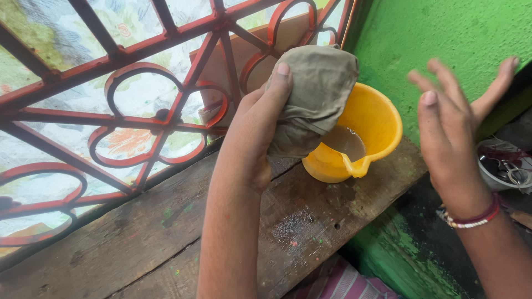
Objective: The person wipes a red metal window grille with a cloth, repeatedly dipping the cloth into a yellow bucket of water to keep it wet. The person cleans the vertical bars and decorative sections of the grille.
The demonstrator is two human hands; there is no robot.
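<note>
The crumpled grey-brown wet cloth (316,99) sat bunched in the left hand (255,133), its grip closed around it, just above the round yellow plastic bucket (377,124) of murky water at the far right end of the worn wooden worktop (138,243). The right hand (451,127) hovered empty, fingers spread wide. Squeezing directly over the bucket would have kept drips off the wood.
</note>
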